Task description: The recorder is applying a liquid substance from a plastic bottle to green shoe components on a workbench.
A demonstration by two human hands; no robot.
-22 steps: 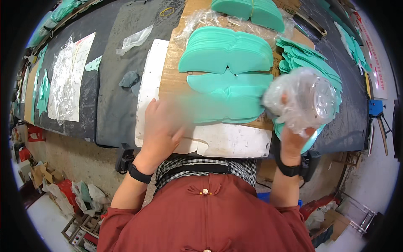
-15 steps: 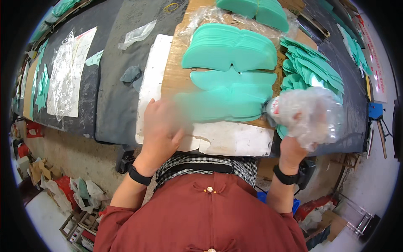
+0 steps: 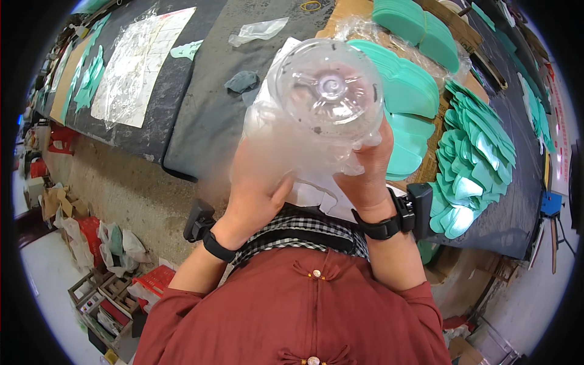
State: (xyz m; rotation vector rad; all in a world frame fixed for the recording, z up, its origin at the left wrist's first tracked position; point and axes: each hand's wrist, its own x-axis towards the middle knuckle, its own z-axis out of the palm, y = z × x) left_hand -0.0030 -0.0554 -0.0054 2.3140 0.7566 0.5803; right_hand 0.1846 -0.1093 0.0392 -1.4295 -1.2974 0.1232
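A clear plastic bottle is raised close under the camera, its round base facing up. My right hand grips its side from the right. My left hand is wrapped around the left side of the bottle. Both wrists wear black bands. Behind the bottle, stacks of teal cut foam pieces lie on a brown cardboard sheet on the dark table. The bottle hides the middle of the stacks and a white sheet below them.
More teal pieces fan out at the right and far left. A clear plastic sheet and a crumpled bag lie on the table. Crates and bags sit on the floor at the left.
The bottle has come up from the right side to the middle, close to the camera. My left hand left the teal stack and joined the right hand on the bottle.
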